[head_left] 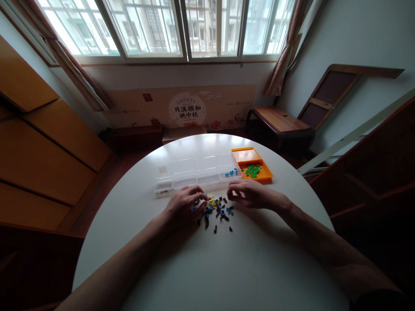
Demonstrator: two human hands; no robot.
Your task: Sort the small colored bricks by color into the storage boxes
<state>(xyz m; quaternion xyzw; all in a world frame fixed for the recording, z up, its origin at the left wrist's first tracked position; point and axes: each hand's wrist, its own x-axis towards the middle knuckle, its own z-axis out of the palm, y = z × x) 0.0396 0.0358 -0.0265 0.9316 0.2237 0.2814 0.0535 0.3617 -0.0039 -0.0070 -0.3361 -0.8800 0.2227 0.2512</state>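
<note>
Hands over a pile of tiny colored pieces on a round white table.

Head view: the left hand [184,204] rests at nine o'clock of the little pile of pieces [216,209], fingers curled and touching the pile's edge; I cannot tell if it grips one. The right hand [249,194] sits at two o'clock of the pile, fingers bent in a loose pinch, and I cannot tell if anything is in it. The pieces are brown, blue and yellow and lie between the two hands on the white table [207,268]. At twelve o'clock of the pile is a clear box [197,171] with many little rooms; some blue pieces lie in its right end. Just beside it, at one o'clock, an orange tray [254,168] holds green pieces.
</note>
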